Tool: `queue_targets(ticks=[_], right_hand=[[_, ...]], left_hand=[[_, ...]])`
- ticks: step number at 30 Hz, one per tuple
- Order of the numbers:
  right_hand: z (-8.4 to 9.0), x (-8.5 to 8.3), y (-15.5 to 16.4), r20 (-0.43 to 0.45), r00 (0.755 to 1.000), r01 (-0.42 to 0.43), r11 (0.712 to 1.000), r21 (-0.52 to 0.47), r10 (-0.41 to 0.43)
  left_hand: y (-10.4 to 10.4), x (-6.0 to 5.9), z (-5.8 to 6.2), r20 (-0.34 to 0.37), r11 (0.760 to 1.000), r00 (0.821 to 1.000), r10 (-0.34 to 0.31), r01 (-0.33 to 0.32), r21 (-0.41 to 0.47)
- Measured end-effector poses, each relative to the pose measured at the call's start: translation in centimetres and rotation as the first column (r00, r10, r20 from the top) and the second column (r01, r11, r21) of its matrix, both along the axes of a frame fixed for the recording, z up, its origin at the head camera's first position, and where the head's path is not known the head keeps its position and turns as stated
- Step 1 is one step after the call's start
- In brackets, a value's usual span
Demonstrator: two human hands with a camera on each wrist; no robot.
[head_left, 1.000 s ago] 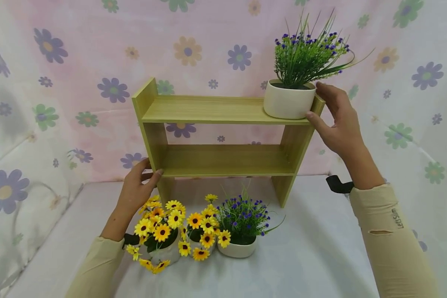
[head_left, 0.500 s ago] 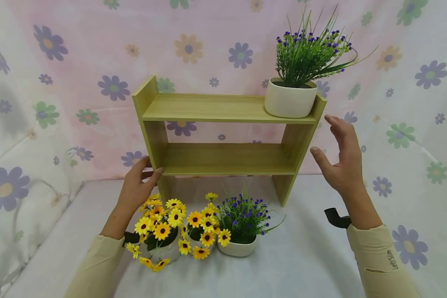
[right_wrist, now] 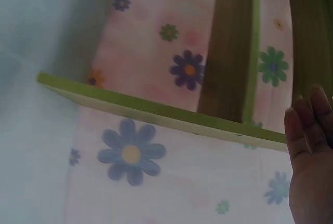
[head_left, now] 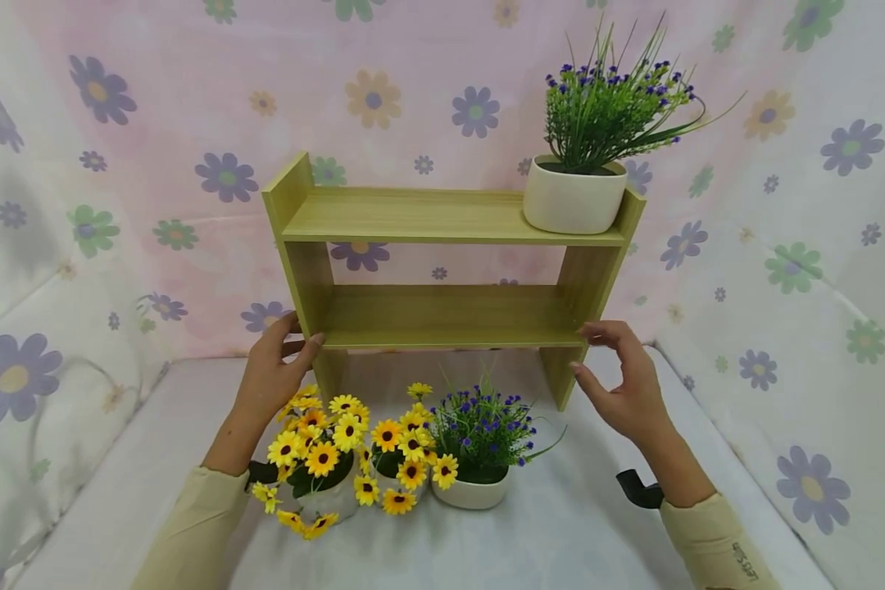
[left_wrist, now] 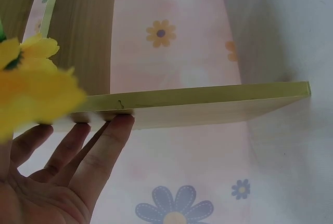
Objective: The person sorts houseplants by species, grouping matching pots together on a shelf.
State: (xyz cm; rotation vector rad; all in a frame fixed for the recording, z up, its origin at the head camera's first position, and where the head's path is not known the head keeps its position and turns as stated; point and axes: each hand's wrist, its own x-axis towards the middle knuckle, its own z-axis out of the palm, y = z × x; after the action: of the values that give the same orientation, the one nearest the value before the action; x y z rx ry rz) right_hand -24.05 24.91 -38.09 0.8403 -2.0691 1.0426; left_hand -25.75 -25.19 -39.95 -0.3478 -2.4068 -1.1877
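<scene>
A two-tier wooden shelf stands upright on the table. My left hand holds its left side panel, the thumb at the front edge and the other fingertips on the outer face; in the left wrist view those fingers touch the panel. My right hand is beside the right side panel with fingers parted and nothing held; whether its fingertips touch the panel I cannot tell. On the top shelf's right end sits a white pot with a purple-flowered grassy plant.
Before the shelf, two pots of yellow flowers and a white pot of purple flowers stand in a row on the white table. A flower-print curtain hangs behind.
My right hand has let go of the potted plant on the top shelf and moved down to the lower right side of the shelf. My left hand has stayed in place.
</scene>
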Motion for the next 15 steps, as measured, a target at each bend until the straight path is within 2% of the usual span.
queue_targets(ticks=[6, 8, 13, 15], right_hand=[[-2.1, 0.1, -0.5, 0.091, 0.994, -0.061, 0.996, 0.064, 0.055], [-2.6, 0.0, -0.7, 0.117, 0.988, -0.105, 0.992, 0.068, 0.097], [-3.8, 0.0, -1.3, 0.150, 0.971, -0.202, 0.972, 0.116, 0.184], [-4.2, -0.1, -1.7, 0.189, 0.960, -0.235, 0.962, 0.139, 0.207]], left_hand=[[0.1, 0.0, 0.1, -0.007, 1.000, 1.000, -0.004, 0.004, 0.003], [0.1, 0.0, 0.1, -0.005, 1.000, 1.000, -0.002, 0.002, 0.005], [0.2, 0.1, 0.1, 0.008, 1.000, 1.000, 0.003, -0.003, 0.005], [0.2, 0.2, 0.2, 0.008, 1.000, 1.000, 0.004, -0.004, 0.004]])
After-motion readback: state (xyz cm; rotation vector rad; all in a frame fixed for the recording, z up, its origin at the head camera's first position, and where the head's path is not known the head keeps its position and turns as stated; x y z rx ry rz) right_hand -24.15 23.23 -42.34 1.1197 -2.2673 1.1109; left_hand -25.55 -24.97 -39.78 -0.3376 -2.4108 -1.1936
